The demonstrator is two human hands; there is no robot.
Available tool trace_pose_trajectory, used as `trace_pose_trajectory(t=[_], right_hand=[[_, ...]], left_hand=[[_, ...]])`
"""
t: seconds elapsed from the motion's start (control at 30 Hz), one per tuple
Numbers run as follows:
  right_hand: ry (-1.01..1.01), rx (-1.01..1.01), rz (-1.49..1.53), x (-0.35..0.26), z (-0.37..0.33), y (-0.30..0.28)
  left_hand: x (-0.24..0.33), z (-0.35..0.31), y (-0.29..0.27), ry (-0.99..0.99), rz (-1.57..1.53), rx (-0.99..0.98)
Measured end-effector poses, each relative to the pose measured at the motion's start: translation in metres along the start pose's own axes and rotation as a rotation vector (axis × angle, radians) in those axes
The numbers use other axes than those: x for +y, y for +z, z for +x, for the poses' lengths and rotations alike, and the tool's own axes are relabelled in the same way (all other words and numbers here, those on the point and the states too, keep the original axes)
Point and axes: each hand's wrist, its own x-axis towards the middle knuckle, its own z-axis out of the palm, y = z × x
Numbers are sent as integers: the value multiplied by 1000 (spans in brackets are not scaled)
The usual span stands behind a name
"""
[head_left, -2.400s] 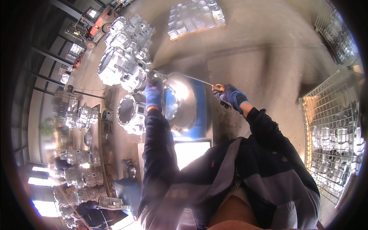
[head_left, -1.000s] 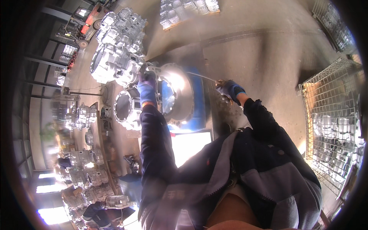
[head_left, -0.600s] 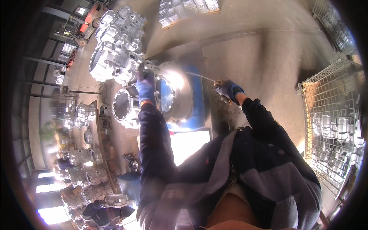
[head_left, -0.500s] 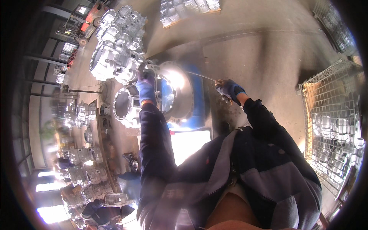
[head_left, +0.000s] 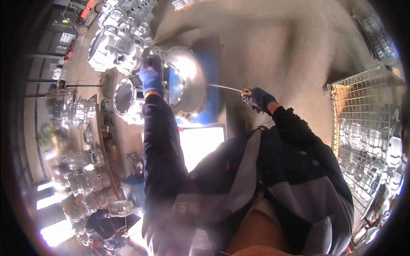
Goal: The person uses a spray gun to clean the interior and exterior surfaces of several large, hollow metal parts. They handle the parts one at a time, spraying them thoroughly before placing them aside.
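A large round metal housing (head_left: 197, 87) with a bright machined flange lies on a blue support (head_left: 212, 104) in front of me. My left hand (head_left: 150, 72), in a blue-purple glove, grips the housing's left end; its fingertips are partly hidden in shadow. My right hand (head_left: 257, 100), gloved too, is closed round the handle of a thin metal rod tool (head_left: 225, 88). The rod points left, and its tip is at the right rim of the housing. Whether the tip touches cannot be made out.
Several silver gearbox housings (head_left: 112, 47) stand stacked at the far left, with another ring-shaped housing (head_left: 124, 97) beside my left forearm. A bright white panel (head_left: 200, 147) lies just before my body. A wire mesh cage (head_left: 363, 123) holds castings at right. Another person (head_left: 102, 226) bends at lower left.
The whole view has shifted, so the housing and stacks appear higher and farther left. My left hand stays on the housing. The rod remains in my right hand, now a little farther from my left.
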Motion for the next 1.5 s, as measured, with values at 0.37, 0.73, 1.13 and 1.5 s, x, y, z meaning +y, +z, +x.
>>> trace_pose_trajectory(t=[0.37, 0.73, 1.13, 1.5], right_hand=[[-52, -229, 201, 12, -70, 2], [-148, 186, 310, -64, -17, -38], [-384, -174, 89, 83, -59, -56], [-138, 192, -354, -128, -26, -5]], left_hand=[[-6, -3, 4, 40, -115, 7], [-13, -1, -1, 102, 130, 3], [-57, -119, -108, -231, -670, 516], [-89, -296, -30, -446, -1270, 1142]])
